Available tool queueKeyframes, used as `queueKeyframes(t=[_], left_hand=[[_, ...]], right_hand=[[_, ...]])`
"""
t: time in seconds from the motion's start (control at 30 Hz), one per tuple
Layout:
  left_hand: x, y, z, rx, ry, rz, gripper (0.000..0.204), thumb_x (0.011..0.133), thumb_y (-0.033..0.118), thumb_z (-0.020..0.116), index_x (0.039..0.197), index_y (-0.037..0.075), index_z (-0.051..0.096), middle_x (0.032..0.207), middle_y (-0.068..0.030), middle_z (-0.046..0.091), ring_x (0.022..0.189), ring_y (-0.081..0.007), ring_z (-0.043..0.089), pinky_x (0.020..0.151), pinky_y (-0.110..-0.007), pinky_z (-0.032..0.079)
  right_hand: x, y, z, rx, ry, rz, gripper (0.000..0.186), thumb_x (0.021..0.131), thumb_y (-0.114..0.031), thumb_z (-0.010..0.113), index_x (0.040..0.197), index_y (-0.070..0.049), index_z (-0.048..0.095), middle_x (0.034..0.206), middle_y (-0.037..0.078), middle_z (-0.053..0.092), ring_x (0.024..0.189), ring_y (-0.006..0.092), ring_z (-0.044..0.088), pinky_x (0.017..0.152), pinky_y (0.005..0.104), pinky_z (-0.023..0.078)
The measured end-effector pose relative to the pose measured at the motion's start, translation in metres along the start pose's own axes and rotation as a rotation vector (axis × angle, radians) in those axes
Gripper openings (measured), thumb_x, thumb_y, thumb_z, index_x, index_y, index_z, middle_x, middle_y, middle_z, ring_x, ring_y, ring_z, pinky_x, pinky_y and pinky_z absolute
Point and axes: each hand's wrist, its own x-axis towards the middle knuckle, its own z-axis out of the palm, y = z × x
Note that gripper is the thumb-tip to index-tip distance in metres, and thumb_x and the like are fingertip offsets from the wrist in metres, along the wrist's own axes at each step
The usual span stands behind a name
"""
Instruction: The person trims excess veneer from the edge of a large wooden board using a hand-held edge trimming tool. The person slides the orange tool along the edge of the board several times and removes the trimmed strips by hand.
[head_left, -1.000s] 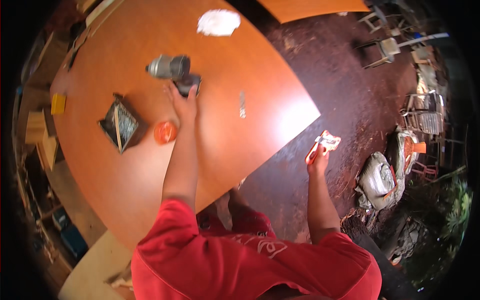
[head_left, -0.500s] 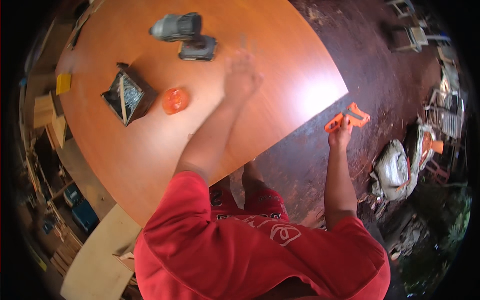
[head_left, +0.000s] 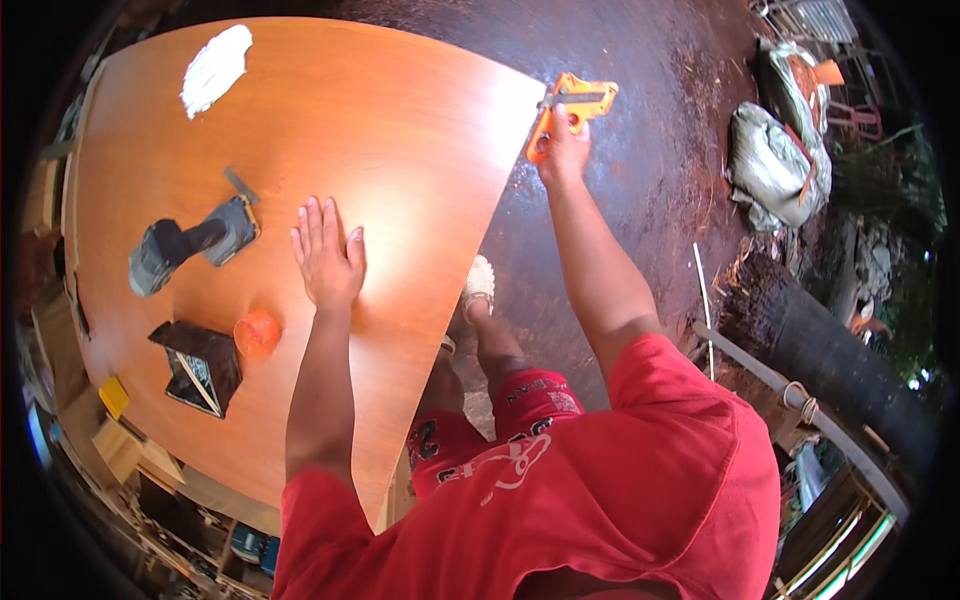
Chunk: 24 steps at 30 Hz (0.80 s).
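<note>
My left hand lies flat on the orange-brown wooden tabletop, fingers stretched out and holding nothing. At the table's far right corner, my right hand is wrapped round an orange hand tool. This tool has a looped handle and a dark grey metal bar; its exact kind is unclear. Its end is at the table edge, though I cannot tell whether they touch. Left of my left hand lies a cordless drill. An orange round container and an open dark box holding small metal pieces stand nearer.
A white patch is at the tabletop's far left. A yellow block sits by the left edge. Beyond the table's right edge are the dark floor and pale sacks. A grey pole slants at the right.
The view has turned right, so the table things appear lower and further left. My right hand has brought the orange tool to the table corner. My left hand, blurred before, now rests flat.
</note>
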Motion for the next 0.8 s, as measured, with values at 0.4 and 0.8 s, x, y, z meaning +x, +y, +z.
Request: queueKeyframes(t=[0.4,0.8], left_hand=[[-0.006,-0.007,0.0,-0.03,0.026,0.065,0.059,0.093,0.034,0.054,0.145,0.008,0.04,0.153,-0.0176,0.032,0.143,-0.0337,0.026,0.117,-0.048,0.015],[-0.005,-0.007,0.012,-0.041,0.038,0.107,0.057,0.098,0.038,0.048,0.146,0.011,0.038,0.154,-0.015,0.03,0.145,-0.0322,0.022,0.117,-0.048,0.011]], right_hand=[[0.008,0.015,0.017,0.016,0.109,-0.085,0.028,0.088,-0.014,0.07,0.096,-0.012,0.043,0.08,0.002,0.058,0.058,0.0102,0.054,0.041,0.0245,0.037],[0.022,0.034,0.009,-0.14,0.2,-0.534,0.048,0.085,-0.019,0.068,0.128,-0.005,0.051,0.104,0.006,0.06,0.086,0.0168,0.057,0.07,0.0328,0.049]])
